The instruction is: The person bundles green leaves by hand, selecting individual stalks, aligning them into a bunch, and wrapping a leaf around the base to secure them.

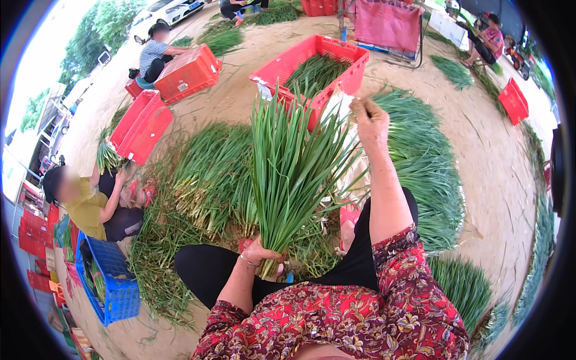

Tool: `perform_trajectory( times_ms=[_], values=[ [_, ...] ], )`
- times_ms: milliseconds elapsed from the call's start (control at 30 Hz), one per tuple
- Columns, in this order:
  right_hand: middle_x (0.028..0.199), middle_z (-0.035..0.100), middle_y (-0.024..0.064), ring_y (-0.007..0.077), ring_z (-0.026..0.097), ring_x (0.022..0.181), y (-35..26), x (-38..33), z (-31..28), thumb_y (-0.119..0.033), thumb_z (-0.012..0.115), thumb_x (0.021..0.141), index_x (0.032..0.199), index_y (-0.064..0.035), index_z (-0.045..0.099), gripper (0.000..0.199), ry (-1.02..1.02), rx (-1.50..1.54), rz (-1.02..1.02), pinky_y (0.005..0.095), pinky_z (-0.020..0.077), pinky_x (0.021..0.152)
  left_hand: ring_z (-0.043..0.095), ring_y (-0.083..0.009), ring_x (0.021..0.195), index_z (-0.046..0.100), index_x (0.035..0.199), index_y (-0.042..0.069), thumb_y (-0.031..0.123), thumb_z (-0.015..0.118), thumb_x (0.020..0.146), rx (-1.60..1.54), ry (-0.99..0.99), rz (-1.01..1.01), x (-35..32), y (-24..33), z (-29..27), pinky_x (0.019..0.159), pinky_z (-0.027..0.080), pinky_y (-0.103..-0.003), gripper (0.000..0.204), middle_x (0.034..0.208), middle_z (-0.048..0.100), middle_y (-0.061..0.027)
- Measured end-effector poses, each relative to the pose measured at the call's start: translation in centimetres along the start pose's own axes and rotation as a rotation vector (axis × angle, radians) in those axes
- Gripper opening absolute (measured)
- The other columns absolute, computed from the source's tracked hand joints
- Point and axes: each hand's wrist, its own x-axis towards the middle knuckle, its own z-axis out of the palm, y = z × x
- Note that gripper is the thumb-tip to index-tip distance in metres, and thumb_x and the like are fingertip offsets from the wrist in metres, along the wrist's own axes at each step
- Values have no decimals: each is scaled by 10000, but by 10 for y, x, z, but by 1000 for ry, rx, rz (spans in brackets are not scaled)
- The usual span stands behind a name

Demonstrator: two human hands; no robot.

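Observation:
My left hand (pixel 259 254) is wrapped round the lower stems of a thick bunch of garlic chives (pixel 288 162). The bunch stands up between my knees, its long green leaves fanning out away from me. My right hand (pixel 370 122) is raised on the far right of the bunch, thumb and fingers pinched together. Whatever they hold, if anything, is too small to make out. Behind that hand and the leaf tips lies a white plastic sheet (pixel 351 175). A heap of loose chives (pixel 207 168) spreads on the ground to the left of the bunch.
Beyond the bunch stands a red crate (pixel 282 67) with chives inside. More chives (pixel 420 162) lie in rows on my right. A blue crate (pixel 123 292) is at the lower left. One person (pixel 90 204) sits on the left by a red crate (pixel 141 127); others sit farther off.

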Motion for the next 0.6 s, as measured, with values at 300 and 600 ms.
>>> perform_trajectory(
  times_ms=[300, 600],
  values=[
    [792, 613, -7, 68, 561, 695, -16, -13, 20, -180, 648, 921, 1120, -25, 628, 253, -422, 162, 99, 223, 452, 633, 581, -222, 646, 588, 1054, -16, 19, 741, 610, 108, 24, -40, 1, -2, -7, 590, 467, -355, 471, 795, 617, -129],
    [760, 645, -13, 60, 557, 660, 1, -19, 18, -188, 690, 883, 968, -31, 667, 179, -555, 123, 382, 223, 441, 617, 586, -206, 655, 590, 1043, -11, -17, 729, 633, 146, 33, -67, 3, -5, -4, 597, 474, -339, 433, 787, 620, -115]
  ],
)
